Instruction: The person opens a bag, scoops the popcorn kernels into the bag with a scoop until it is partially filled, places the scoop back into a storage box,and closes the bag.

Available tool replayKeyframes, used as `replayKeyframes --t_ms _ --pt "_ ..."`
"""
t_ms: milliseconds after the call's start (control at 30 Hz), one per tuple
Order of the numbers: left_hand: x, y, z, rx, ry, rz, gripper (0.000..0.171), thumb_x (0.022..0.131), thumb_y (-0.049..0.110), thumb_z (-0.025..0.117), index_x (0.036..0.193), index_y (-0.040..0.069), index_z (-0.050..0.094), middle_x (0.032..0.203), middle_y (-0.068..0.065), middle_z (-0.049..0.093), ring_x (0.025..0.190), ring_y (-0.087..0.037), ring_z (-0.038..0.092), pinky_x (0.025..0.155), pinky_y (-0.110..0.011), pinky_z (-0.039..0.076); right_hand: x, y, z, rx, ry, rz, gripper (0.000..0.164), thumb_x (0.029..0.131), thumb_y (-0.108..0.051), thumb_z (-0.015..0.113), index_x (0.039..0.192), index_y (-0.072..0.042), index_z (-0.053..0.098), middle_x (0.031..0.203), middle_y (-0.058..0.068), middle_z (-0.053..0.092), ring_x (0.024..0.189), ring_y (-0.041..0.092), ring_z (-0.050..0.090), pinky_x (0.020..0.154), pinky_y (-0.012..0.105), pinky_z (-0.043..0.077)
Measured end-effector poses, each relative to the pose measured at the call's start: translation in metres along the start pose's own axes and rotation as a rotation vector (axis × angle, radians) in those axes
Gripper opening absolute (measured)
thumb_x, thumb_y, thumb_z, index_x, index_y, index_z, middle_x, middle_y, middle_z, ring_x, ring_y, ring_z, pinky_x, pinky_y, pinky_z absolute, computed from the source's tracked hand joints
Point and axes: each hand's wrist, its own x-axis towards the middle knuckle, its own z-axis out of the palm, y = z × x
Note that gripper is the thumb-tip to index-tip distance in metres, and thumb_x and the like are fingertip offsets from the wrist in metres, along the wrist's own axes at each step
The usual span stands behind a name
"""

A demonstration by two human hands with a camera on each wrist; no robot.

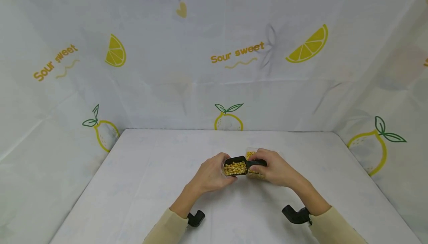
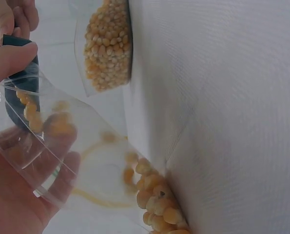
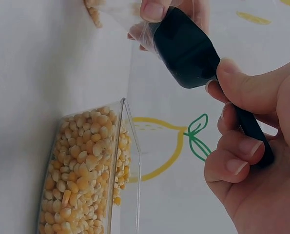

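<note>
My right hand (image 1: 272,167) grips the handle of a small black scoop (image 3: 186,48), its fingers curled round it. Yellow corn kernels (image 1: 235,168) fill the scoop's bowl. With thumb and fingers, my left hand (image 1: 211,174) holds a clear plastic bag (image 2: 103,161) by its mouth. The scoop's front end lies within that mouth, and the left thumb overlaps the bowl in the left wrist view. Some loose kernels (image 2: 159,202) have gathered at the bag's bottom. A clear box (image 3: 138,195) of corn kernels stands on the table beneath my right hand, partly hidden by it in the head view.
A white cloth covers the table (image 1: 140,169). Walls of white fabric (image 1: 150,99) with lemon prints rise at the back and both sides. Black curved mounts (image 1: 295,215) sit at both wrists, beside the light sleeves (image 1: 334,227).
</note>
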Motion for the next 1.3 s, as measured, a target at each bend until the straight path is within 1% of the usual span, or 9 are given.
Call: replayKeyframes --t_ms 200,300,533,767,1033,1300 --pt "0.000 -0.001 0.001 -0.003 -0.002 0.001 0.064 0.080 0.040 0.083 0.128 0.006 0.057 0.103 0.002 0.065 0.084 -0.007 0.057 0.074 -0.026 0.050 0.002 -0.002 -0.001 -0.017 -0.007 -0.021 0.017 0.091 -0.010 0.076 0.107 -0.007 0.072 0.096 -0.005 0.065 0.083 0.009 0.056 0.073 0.029 0.049" --pt "0.000 -0.001 0.001 0.001 0.004 0.007 0.064 0.081 0.040 0.083 0.129 0.006 0.057 0.103 0.001 0.065 0.084 -0.008 0.058 0.074 -0.027 0.050 0.003 -0.002 -0.001 -0.031 -0.006 -0.041 0.017 0.091 -0.011 0.076 0.107 -0.007 0.073 0.095 -0.006 0.063 0.082 0.008 0.055 0.072 0.029 0.048" --pt "0.000 0.001 0.001 0.012 0.007 0.001 0.064 0.081 0.041 0.083 0.129 0.007 0.057 0.112 -0.002 0.068 0.096 -0.013 0.064 0.082 -0.032 0.053 0.005 -0.006 -0.001 -0.074 0.000 -0.081 0.018 0.089 -0.009 0.077 0.107 -0.007 0.073 0.092 -0.009 0.060 0.079 0.006 0.053 0.070 0.028 0.048" --pt "0.000 0.001 0.000 0.002 0.005 -0.002 0.064 0.081 0.040 0.084 0.128 0.007 0.057 0.107 0.000 0.067 0.089 -0.010 0.061 0.078 -0.030 0.052 0.005 -0.011 -0.002 -0.117 -0.002 -0.086 0.019 0.088 -0.006 0.078 0.106 -0.006 0.073 0.093 -0.008 0.060 0.077 0.005 0.052 0.069 0.028 0.048" --pt "0.000 0.000 0.001 0.011 0.017 0.012 0.063 0.080 0.039 0.084 0.126 0.006 0.058 0.108 -0.002 0.068 0.091 -0.012 0.063 0.080 -0.031 0.053 0.007 -0.016 -0.002 -0.144 -0.008 -0.092 0.017 0.088 -0.008 0.078 0.104 -0.009 0.073 0.090 -0.010 0.057 0.076 0.004 0.051 0.068 0.027 0.047" --pt "0.000 -0.002 0.004 0.009 0.020 0.011 0.063 0.080 0.040 0.084 0.126 0.006 0.058 0.109 -0.002 0.068 0.090 -0.011 0.063 0.079 -0.030 0.053 0.007 -0.020 -0.002 -0.173 0.007 -0.119 0.018 0.087 -0.004 0.079 0.103 -0.008 0.073 0.090 -0.010 0.056 0.075 0.004 0.051 0.067 0.026 0.047"
